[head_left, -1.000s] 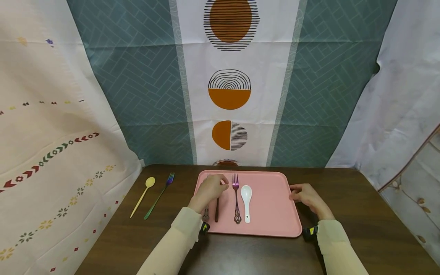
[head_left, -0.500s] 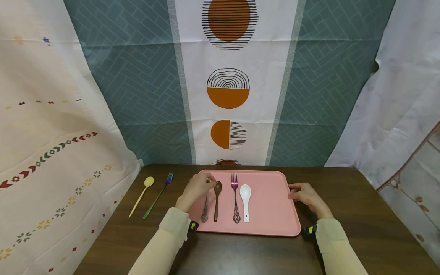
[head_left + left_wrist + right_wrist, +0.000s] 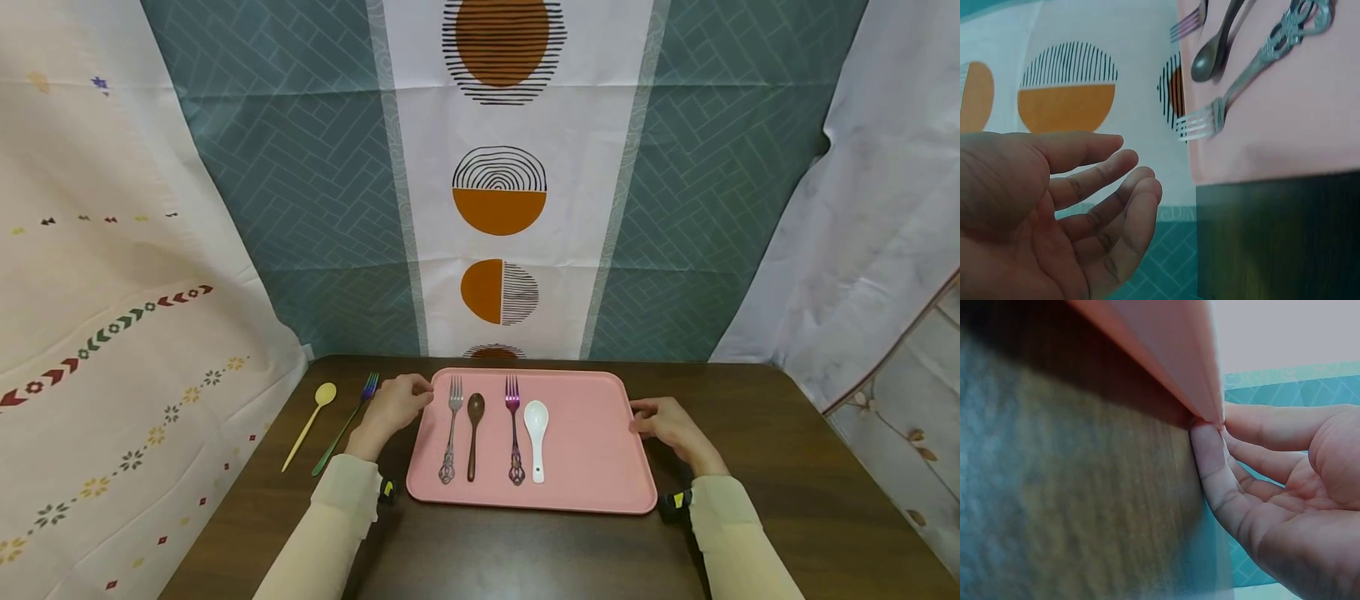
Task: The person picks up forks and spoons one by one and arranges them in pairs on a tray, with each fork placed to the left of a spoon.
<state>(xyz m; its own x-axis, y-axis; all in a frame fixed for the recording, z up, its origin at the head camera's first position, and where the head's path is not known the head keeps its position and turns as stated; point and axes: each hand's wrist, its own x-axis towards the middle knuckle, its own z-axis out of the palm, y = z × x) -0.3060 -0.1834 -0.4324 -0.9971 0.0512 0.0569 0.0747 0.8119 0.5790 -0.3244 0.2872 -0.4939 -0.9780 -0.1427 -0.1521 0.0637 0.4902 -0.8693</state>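
Observation:
A pink tray (image 3: 588, 446) lies on the wooden table. On its left part are a silver fork (image 3: 452, 433) with an ornate handle and a dark brown spoon (image 3: 472, 437). Further right on it are a purple fork (image 3: 514, 437) and a white spoon (image 3: 536, 433). My left hand (image 3: 392, 410) hovers by the tray's left edge, fingers loosely bent; the left wrist view shows nothing in that hand (image 3: 1079, 206). At the opposite edge my right hand (image 3: 675, 429) pinches the tray's rim (image 3: 1207, 394), thumb on one side and index finger on the other.
Left of the tray, a yellow spoon (image 3: 311, 425) and a green-purple fork (image 3: 347, 425) lie on the table (image 3: 525, 558). The fork is close to my left hand and wrist. A patterned curtain (image 3: 345, 208) hangs behind the table, with light cloths at both sides.
My left hand has moved left from above the tray's utensils to its left edge, uncovering the silver fork and brown spoon. The right hand stays at the rim.

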